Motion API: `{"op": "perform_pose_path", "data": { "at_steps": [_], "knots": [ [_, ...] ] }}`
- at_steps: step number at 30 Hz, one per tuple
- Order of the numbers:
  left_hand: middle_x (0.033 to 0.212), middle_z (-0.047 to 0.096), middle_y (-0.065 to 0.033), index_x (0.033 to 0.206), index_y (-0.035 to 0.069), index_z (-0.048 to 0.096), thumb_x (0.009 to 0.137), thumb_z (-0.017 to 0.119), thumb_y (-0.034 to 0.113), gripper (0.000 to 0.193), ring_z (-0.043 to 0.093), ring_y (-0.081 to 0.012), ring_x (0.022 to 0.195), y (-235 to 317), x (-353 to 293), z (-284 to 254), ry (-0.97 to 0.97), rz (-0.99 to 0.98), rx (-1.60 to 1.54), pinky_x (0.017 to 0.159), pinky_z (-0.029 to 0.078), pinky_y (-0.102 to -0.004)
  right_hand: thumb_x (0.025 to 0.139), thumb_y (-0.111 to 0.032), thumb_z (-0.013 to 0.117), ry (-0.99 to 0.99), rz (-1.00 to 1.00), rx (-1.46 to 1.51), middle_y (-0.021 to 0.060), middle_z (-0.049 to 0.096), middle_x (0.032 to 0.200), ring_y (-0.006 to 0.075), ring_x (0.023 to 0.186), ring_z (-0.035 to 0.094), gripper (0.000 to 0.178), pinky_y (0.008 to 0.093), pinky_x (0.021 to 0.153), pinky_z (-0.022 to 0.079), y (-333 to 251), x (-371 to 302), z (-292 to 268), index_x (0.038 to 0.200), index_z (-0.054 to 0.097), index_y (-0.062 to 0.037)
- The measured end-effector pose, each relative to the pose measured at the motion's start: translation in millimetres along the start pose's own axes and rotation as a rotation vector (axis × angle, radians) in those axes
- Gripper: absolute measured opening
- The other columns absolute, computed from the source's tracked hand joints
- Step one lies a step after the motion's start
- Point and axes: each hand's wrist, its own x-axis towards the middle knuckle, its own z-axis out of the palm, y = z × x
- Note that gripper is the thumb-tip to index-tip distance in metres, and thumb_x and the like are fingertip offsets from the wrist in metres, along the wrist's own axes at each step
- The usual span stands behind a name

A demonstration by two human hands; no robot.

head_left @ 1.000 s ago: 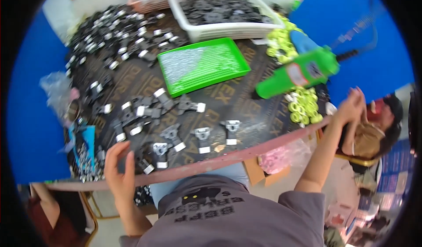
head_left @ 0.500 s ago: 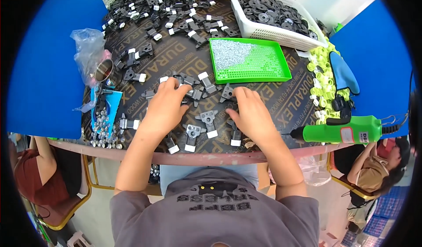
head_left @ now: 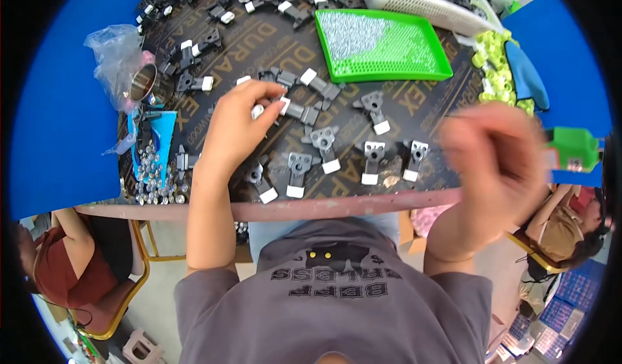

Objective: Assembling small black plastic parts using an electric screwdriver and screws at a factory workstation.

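My left hand (head_left: 236,124) is over the middle of the table, thumb and fingers closed on the white end of a black plastic part (head_left: 302,111) that lies on the surface. Beneath the palm, another white end is partly hidden. On the right, my right hand (head_left: 495,163) is smeared by motion, its fingers seemingly curled. It covers part of a green power screwdriver (head_left: 573,149); whether it touches the tool cannot be seen. Several similar black parts with white ends lie between my hands, among them one near the table edge (head_left: 299,173) and one farther right (head_left: 374,162).
A green tray (head_left: 389,78) of small silvery pieces stands behind. Beyond it is a white basket (head_left: 421,8) of black discs. Yellow-green rings (head_left: 495,72) lie at right; a metal cup (head_left: 146,84), plastic bag (head_left: 113,63) and small metal pieces (head_left: 152,176) at left. People sit on both sides.
My right hand has swung right, from the black parts to the green power screwdriver. Black parts stand apart where it was. The left hand stays near its place; the whole view has shifted.
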Motion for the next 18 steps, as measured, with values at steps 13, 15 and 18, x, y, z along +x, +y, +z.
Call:
{"op": "perform_pose_path", "data": {
  "at_steps": [13,15,18],
  "knots": [
    [0.095,0.070,-0.0115,0.105,0.000,0.071,0.087,0.071,0.008,0.020,0.068,-0.0201,0.086,-6.6,-5.0,0.4,0.005,-0.018,0.017,0.080,0.051,-0.0304,0.088,-0.030,0.070,-0.201,-0.374,0.429,0.0010,0.060,0.081,0.0089,0.070,0.054,0.016,0.0228,0.062,0.047,-32.8,-27.3,-46.9,0.088,0.066,-0.0150],
    [0.093,0.069,-0.0113,0.105,0.000,0.071,0.086,0.071,0.008,0.020,0.067,-0.0201,0.085,-7.0,-5.9,0.8,0.003,-0.043,0.041,0.080,0.051,-0.0305,0.091,-0.031,0.068,-0.167,-0.383,0.432,0.0002,0.062,0.088,0.0087,0.075,0.056,0.017,0.0225,0.064,0.049,-39.7,-26.4,-49.6,0.096,0.066,-0.0155],
    [0.093,0.069,-0.0113,0.105,0.001,0.071,0.086,0.071,0.008,0.020,0.067,-0.0202,0.084,-8.3,-6.4,1.4,0.003,-0.017,0.026,0.079,0.051,-0.0309,0.094,-0.032,0.066,-0.120,-0.391,0.454,-0.0011,0.065,0.099,0.0085,0.081,0.060,0.021,0.0221,0.067,0.052,-48.1,-24.1,-52.4,0.107,0.067,-0.0162]
  ]
}}
